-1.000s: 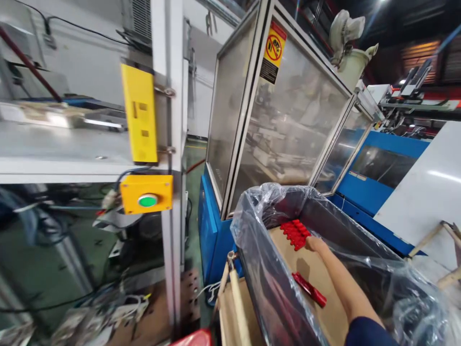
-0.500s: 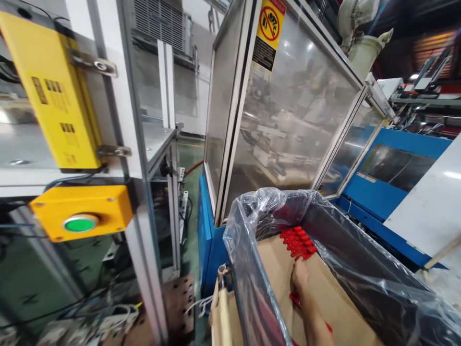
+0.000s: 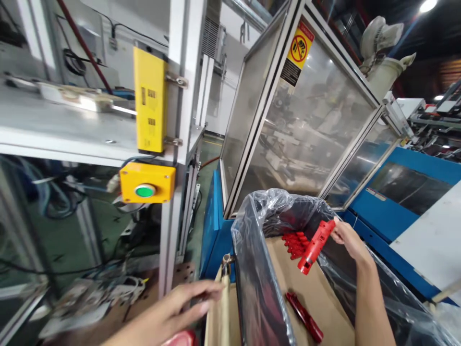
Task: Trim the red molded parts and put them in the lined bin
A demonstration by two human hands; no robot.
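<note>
My right hand (image 3: pixel 342 233) grips one end of a red plastic tube-like part (image 3: pixel 316 247) with cutouts, held tilted above a plastic-lined bin (image 3: pixel 261 269). Under it, a row of similar red parts (image 3: pixel 293 244) lies at the far end of the brown cardboard sheet (image 3: pixel 284 276). A single dark red part (image 3: pixel 304 317) rests on the cardboard nearer to me. Outside the bin on the left, my left hand (image 3: pixel 194 300) reaches out with fingers extended and apart, holding nothing visible. Just below it shows a rounded red thing (image 3: pixel 182 339), mostly cut off by the frame.
Behind the bin stands a machine enclosure (image 3: pixel 306 139) with clear panels and a warning label. To the left, a metal-frame workbench (image 3: pixel 79 125) carries a yellow sensor bar (image 3: pixel 149 101) and a yellow box with a green button (image 3: pixel 145 191). A pale pole (image 3: pixel 225 307) stands beside the bin.
My right hand has come up off the cardboard with a red part in it. My left hand has entered at the bottom. The view has swung left.
</note>
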